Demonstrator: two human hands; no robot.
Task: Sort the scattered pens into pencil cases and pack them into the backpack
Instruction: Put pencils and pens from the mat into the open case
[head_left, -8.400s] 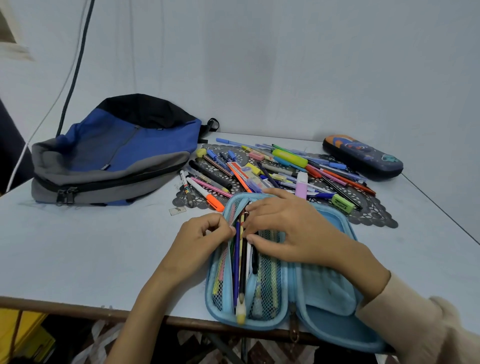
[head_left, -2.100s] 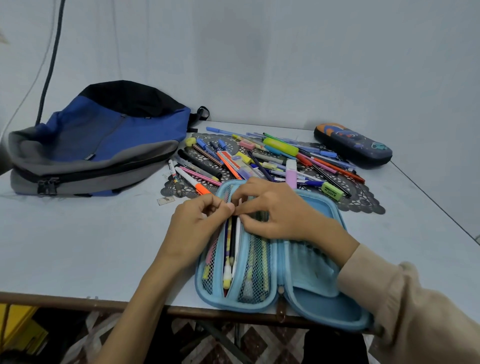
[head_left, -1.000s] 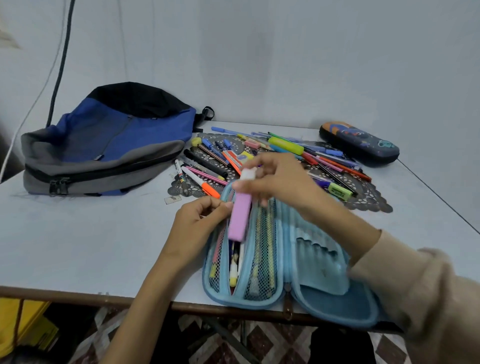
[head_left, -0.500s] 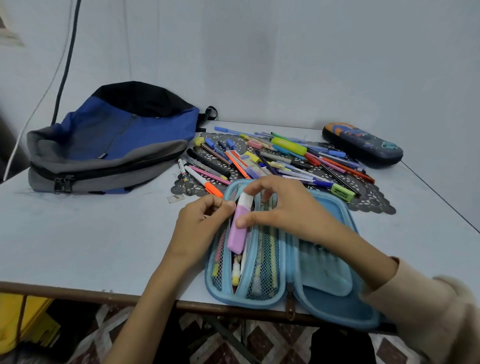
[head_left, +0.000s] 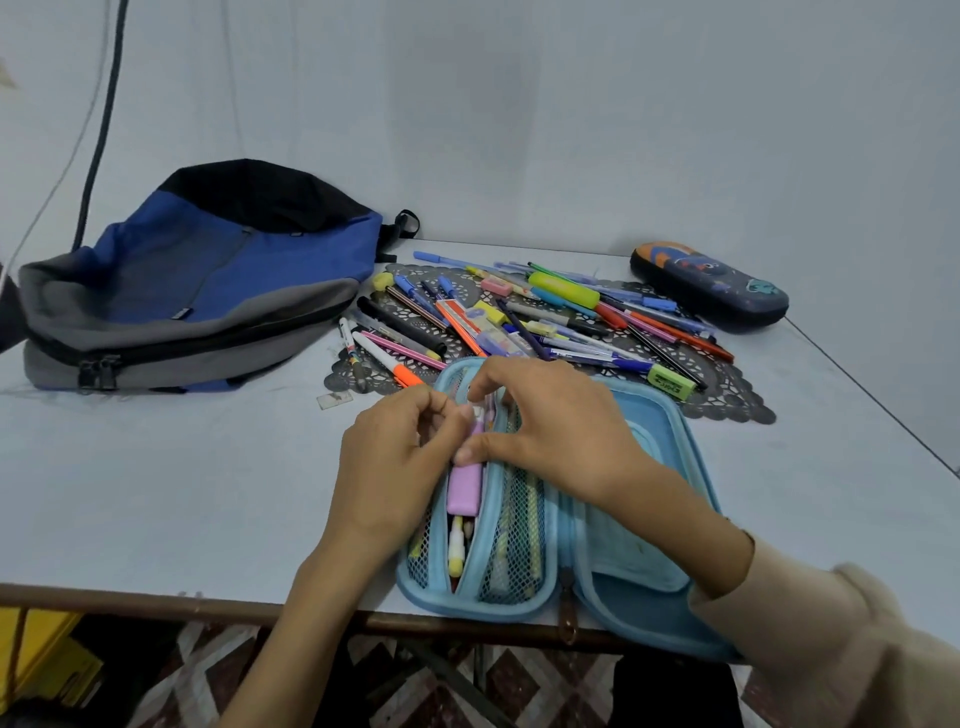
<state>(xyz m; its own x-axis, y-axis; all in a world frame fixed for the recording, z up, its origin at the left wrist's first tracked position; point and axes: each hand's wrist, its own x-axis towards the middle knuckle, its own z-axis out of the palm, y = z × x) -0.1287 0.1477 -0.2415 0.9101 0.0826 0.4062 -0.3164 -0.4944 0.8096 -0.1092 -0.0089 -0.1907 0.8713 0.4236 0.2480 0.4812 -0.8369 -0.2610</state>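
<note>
Head view. Blue pencil case (head_left: 623, 530): lying open at the near edge of the desk (head_left: 182, 467). Pink highlighter (head_left: 464, 488): partly inside the case's left mesh pocket. Left hand (head_left: 395, 457): fingers curled, pinching the pocket rim. Right hand (head_left: 561, 436): thumb and forefinger gripping the highlighter. Loose pens (head_left: 545, 322): heaped on a dark lace mat (head_left: 727, 400) just beyond. Backpack (head_left: 208, 280): far left. Dark pencil case (head_left: 709, 286): far right, closed.

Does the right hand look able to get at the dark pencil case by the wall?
Probably yes: the dark pencil case lies uncovered on the right hand's side, with only loose pens between. Right now that hand pinches the purple highlighter.
</note>
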